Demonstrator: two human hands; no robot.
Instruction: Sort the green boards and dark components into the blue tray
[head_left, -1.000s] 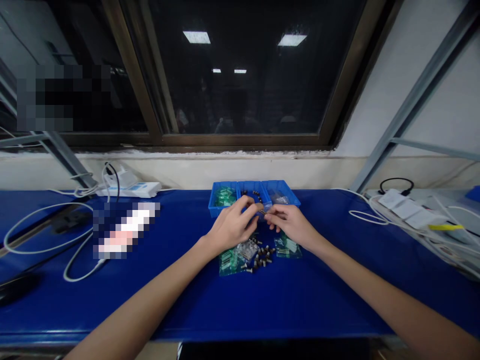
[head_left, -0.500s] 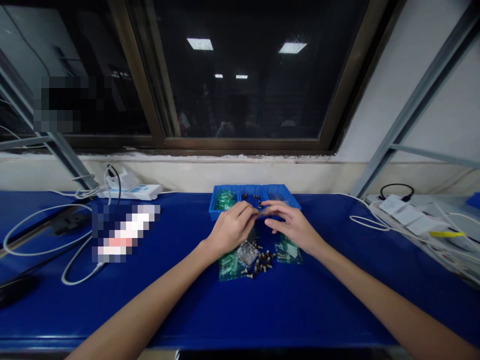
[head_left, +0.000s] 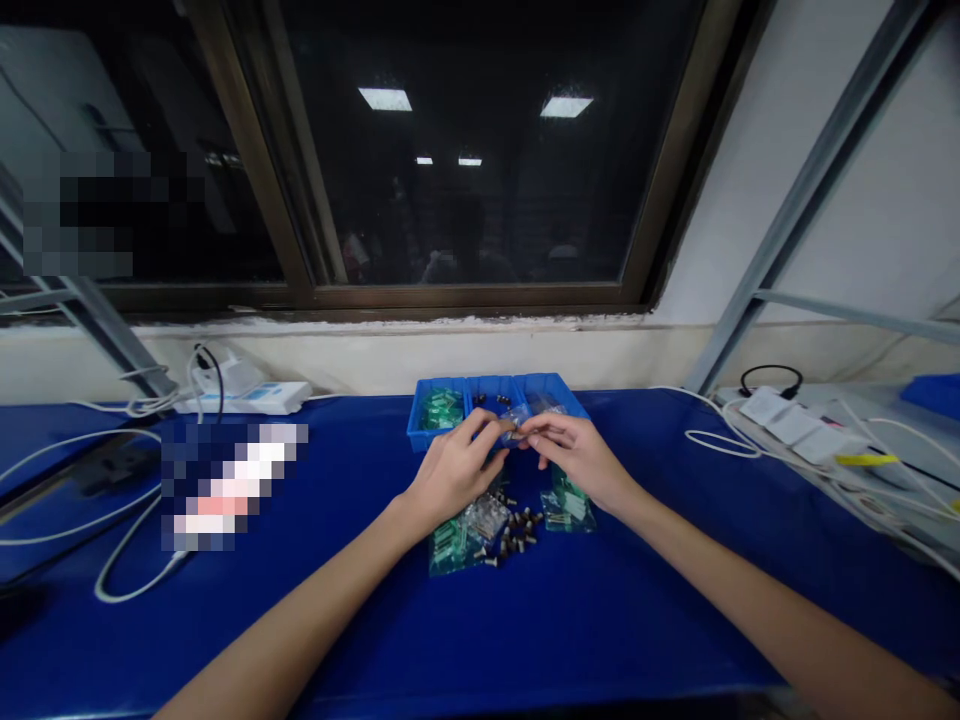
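A small clear plastic bag (head_left: 514, 416) is pinched between my two hands in front of the blue bins. My left hand (head_left: 456, 468) grips its left side with bent fingers. On the other side, my right hand (head_left: 581, 452) has thumb and fingertips closed on the bag. Its contents are too small to make out. Below my left hand lie green bags of small parts (head_left: 452, 545) and a clear bag (head_left: 487, 517). A heap of loose screws (head_left: 517, 535) with dark heads sits beside them. Another green bag (head_left: 568, 505) lies below my right hand.
Three joined blue bins (head_left: 414, 428) stand near the wall, holding green packets, dark-headed screws and clear packets. A power strip (head_left: 281, 397) and white cables lie on the left. White adapters (head_left: 787, 420) and more cables are at right, beside a metal post (head_left: 780, 235).
My right hand has closed in from spread fingers and now pinches the clear bag. My left hand still holds it. The camera view has shifted slightly.
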